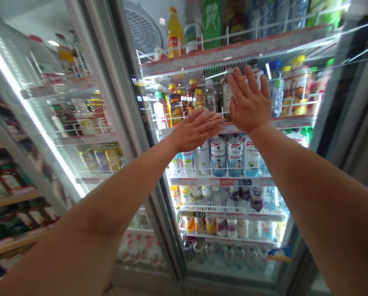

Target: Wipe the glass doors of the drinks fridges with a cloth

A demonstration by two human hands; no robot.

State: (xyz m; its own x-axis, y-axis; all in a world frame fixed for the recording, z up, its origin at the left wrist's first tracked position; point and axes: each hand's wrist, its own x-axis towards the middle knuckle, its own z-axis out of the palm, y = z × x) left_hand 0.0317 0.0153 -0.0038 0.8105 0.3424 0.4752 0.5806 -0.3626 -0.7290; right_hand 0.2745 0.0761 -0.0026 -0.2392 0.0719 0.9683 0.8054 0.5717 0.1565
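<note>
Hands [197,129] flattened (fingers [252,80] outstretched).

A tall glass-fronted cooler [207,181] fills the wall before me, its tiered wire shelves [230,202] washed in cold white light. A thick silver frame [93,70] divides it from a second cooler section [85,139] on the left, where a bright light strip [17,88] slants down the side. Farther left I can see wooden shelves [14,198] stocked with dark jars [11,179], dimmer and rather blurred. A round slatted grille [143,28] shows up high; I can't tell whether it's a reflection. Low on the glass sits a blue-and-yellow sticker [279,255].
</note>
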